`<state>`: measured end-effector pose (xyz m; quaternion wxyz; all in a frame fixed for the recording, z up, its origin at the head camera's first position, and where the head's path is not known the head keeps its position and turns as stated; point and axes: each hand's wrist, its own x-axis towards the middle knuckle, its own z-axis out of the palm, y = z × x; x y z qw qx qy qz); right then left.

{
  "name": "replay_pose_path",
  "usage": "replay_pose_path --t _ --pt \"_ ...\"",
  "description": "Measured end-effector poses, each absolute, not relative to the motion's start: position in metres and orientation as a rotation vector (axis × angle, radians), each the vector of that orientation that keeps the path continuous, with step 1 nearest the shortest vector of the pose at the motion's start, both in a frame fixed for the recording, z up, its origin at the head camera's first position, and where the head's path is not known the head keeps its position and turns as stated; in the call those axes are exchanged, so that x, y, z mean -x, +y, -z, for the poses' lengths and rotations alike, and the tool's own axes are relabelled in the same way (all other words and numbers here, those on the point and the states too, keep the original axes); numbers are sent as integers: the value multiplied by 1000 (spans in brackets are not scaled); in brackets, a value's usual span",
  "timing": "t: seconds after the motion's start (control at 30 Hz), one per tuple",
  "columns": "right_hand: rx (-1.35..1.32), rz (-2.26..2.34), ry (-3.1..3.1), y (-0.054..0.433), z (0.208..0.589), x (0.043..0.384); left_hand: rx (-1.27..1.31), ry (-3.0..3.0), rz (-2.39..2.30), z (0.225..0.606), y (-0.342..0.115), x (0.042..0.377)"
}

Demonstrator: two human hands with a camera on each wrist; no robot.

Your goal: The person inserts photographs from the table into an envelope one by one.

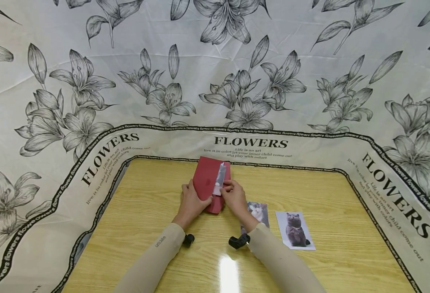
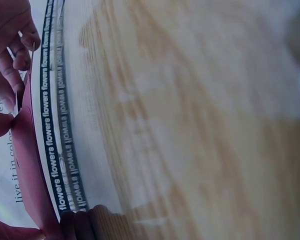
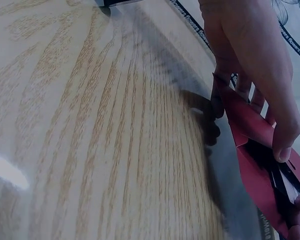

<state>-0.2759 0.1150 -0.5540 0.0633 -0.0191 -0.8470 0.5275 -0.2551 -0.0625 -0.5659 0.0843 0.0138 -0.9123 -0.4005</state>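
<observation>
A red envelope (image 1: 205,178) is tilted up over the far middle of the table, its opening facing right. My left hand (image 1: 192,204) grips its near left part, thumb on the front and fingers behind. In the right wrist view, that thumb presses at the mouth of the envelope (image 3: 255,175). A narrow printed photo card (image 1: 220,178) stands partly inside the opening, its lower portion hidden. My right hand (image 1: 235,198) pinches the card's right edge between thumb and fingers. In the left wrist view, the envelope (image 2: 30,165) shows edge-on beside the fingers.
A photo of a grey-and-white cat (image 1: 259,211) lies partly under my right wrist. To its right lies a photo of a dark grey cat (image 1: 294,230). The wooden table (image 1: 127,244) is bordered by a flower-printed cloth (image 1: 171,142). Dark cameras (image 1: 239,241) sit on my wrists.
</observation>
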Motion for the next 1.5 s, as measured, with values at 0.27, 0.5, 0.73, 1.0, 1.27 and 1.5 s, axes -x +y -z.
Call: replay_pose_path --t 0.27,0.5,0.73,1.0,1.27,1.5 --pt "87 -1567 -2600 112 554 277 -39 -2719 1192 565 -62 256" --pt "95 -1534 -2621 108 554 279 -42 -2723 1196 566 -62 256" --pt "61 -1492 -2613 104 555 276 -29 -2711 1196 567 -62 256" --pt "28 -1420 -2630 100 555 276 -27 -2706 1201 567 -62 255" --pt "9 -1451 -2605 97 557 276 -41 -2705 1209 567 -62 256" --pt "-30 -1469 -2563 100 559 275 -64 -2719 1211 567 -62 256"
